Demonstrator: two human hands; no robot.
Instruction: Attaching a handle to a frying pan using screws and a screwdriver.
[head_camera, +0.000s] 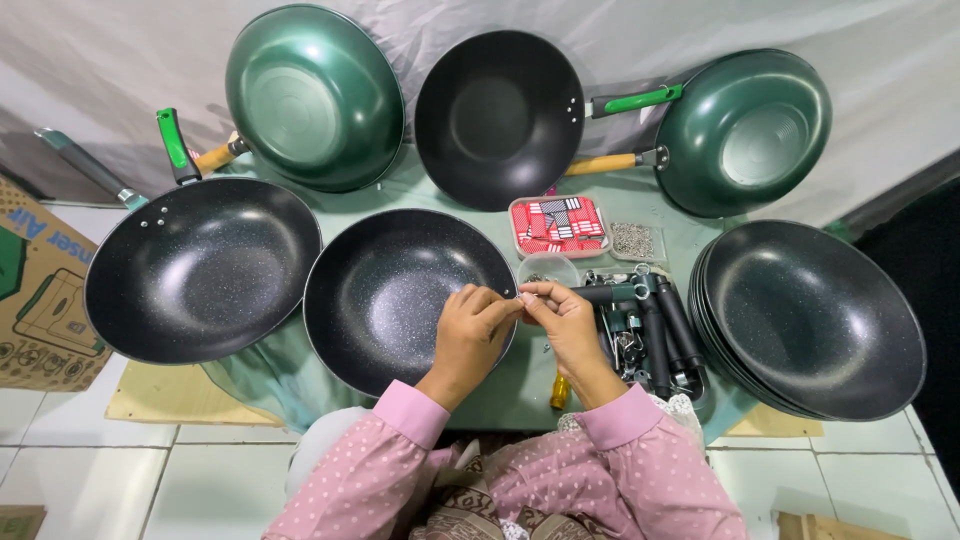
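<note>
Here both hands meet over the right rim of the middle wok (385, 300), fingertips pinched together on a tiny metal part (521, 293) too small to tell. The left hand (470, 330) lies over the wok's edge; the right hand (565, 320) hovers just beside a small clear cup (548, 268). A tray of black handles (655, 335) crowds the right, touching a wok stack (810, 315). A red box (558, 226) sits behind.

Small assembly workshop: a stack of handleless woks (815, 320) right of the parts tray (645, 335) holding black handles, more woks behind it.
</note>
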